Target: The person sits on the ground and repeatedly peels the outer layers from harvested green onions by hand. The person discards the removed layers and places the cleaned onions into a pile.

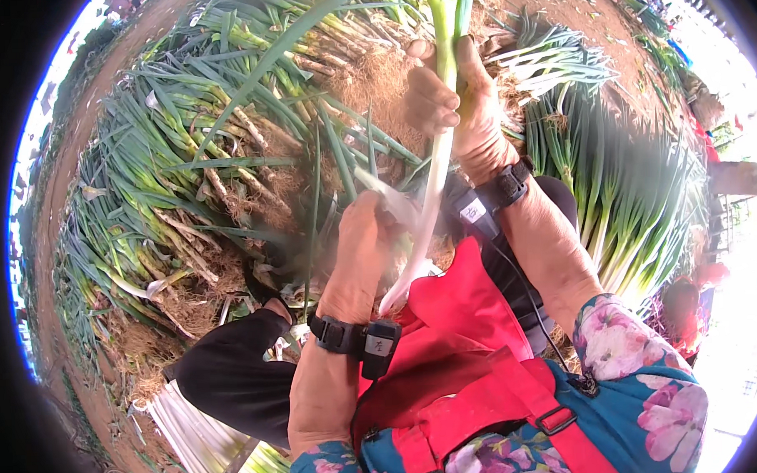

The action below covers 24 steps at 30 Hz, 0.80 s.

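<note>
My right hand (466, 108) is wrapped round the upper stem of a large green onion (433, 193), whose green leaves rise out of the top of the picture. Its long white stalk slants down toward my lap, past my left hand. Lower and to the left, my left hand (362, 237) is closed beside the stalk, at a pale loose strip of outer leaf (389, 194) that stands away from it. A hazy smear covers this area, and the left fingertips are largely hidden.
Unpeeled green onions with brown roots (217, 159) lie heaped to the left and ahead. Cleaner green onions (602, 179) are piled at the right, and white stalks (211, 442) lie at lower left. A red apron (448, 317) covers my lap. Bare soil (571, 13) shows far right.
</note>
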Each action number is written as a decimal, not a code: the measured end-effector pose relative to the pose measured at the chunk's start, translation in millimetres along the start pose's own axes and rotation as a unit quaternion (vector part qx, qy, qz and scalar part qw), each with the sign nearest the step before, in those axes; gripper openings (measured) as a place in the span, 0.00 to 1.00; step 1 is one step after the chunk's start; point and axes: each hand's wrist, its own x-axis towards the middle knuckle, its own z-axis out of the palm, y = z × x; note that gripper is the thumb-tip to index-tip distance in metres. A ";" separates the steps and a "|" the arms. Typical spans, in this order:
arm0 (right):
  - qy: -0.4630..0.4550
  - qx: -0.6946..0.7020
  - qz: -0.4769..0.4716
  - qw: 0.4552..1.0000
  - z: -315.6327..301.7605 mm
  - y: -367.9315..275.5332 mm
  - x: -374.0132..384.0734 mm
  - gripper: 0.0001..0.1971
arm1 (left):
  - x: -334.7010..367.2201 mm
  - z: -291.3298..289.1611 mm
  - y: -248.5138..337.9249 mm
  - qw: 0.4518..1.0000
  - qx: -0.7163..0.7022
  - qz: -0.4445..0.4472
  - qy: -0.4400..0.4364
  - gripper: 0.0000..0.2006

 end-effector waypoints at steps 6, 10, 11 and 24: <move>0.043 0.019 -0.044 0.998 -11.4 -14.1 -3.4 0.33 | 2.4 -36.2 4.7 0.982 -0.182 0.018 -0.054 0.10; 0.034 0.018 -0.071 0.997 -32.0 -42.3 -8.6 0.33 | -7.0 -65.9 32.4 0.989 -0.037 0.053 0.133 0.11; 0.041 0.008 -0.082 0.996 -34.0 -50.1 -11.5 0.32 | -6.8 -92.3 40.4 0.980 0.029 0.068 0.183 0.10; 0.148 -0.162 -0.144 0.965 -40.7 -120.9 -35.3 0.24 | -27.8 -237.3 69.7 0.718 0.639 0.205 0.186 0.19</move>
